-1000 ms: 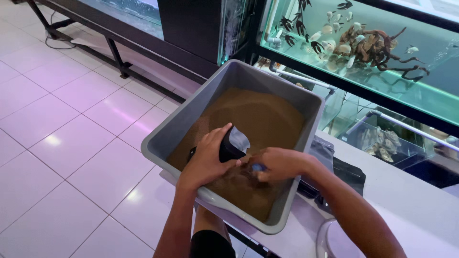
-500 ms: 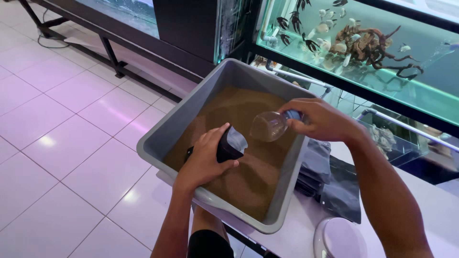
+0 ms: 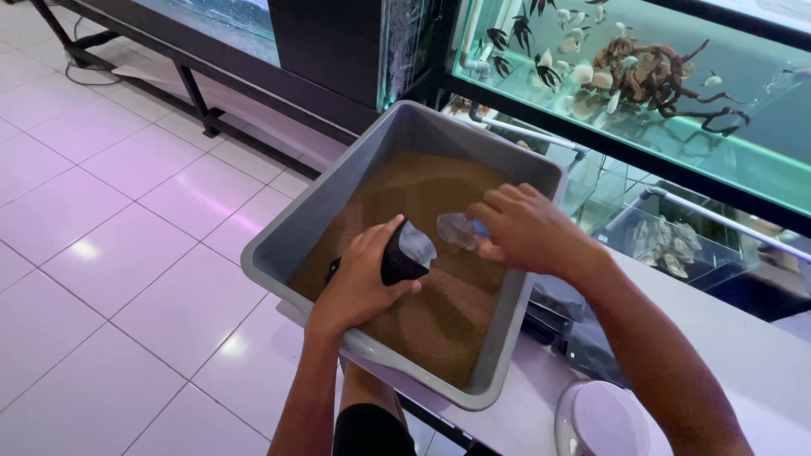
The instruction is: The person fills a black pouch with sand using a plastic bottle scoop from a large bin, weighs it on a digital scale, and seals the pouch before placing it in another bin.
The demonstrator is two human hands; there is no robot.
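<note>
Over a grey tub [image 3: 308,221] of brown grain, the left hand [image 3: 359,279] grips a black scoop [image 3: 405,253]; the right hand [image 3: 525,228] pinches a clear bag [image 3: 456,229], mostly hidden.

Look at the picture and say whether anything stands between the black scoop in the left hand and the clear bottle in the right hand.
Nothing visible does. The black scoop in the left hand and the clear bottle in the right hand face each other across a small open gap above the brown granules in the grey tub.
</note>
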